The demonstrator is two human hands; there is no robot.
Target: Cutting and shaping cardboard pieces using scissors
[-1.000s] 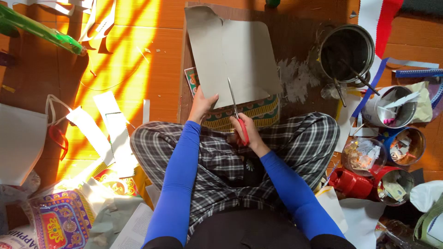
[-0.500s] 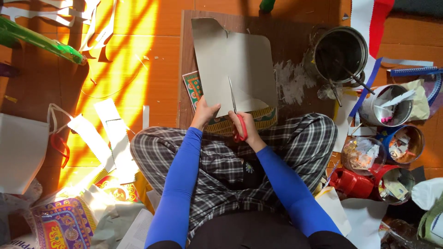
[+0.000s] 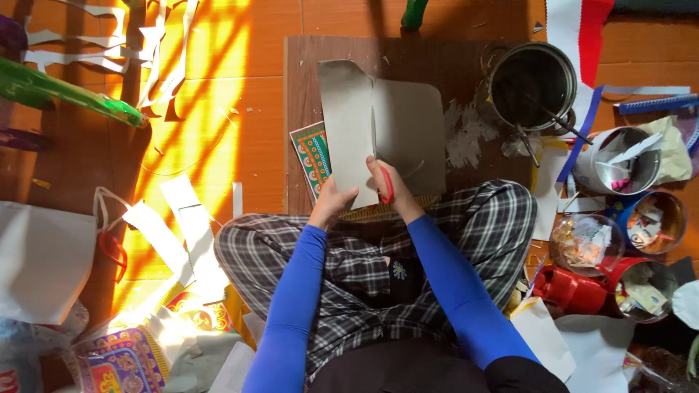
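— Head view, looking straight down: what has the right hand [image 3: 387, 191] got?

— Scissors [image 3: 381, 171] with red handles. The fingers are curled snugly through and around the handles, and the blade runs up the middle of the grey card [image 3: 408, 131].

— Are the blades parted?

— Too thin to tell from here; only one dark line shows against the card.

— And the left hand [image 3: 333, 204]?

— Closed on the card's near left edge, thumb on top, fingers underneath and hidden. It holds the left flap, which tilts up a little.

— Where does the card sit?

— Above the lap, over a brown board [image 3: 306, 80] on the orange floor [image 3: 247, 124]. A patterned sheet [image 3: 314, 154] pokes out just left of it.

— What is around?

— A dark pot [image 3: 533, 84] far right of the card, with tins [image 3: 619, 164] of scraps to its right and nearer. White paper strips [image 3: 178, 233] lie on the floor to the left, in the sunlight.
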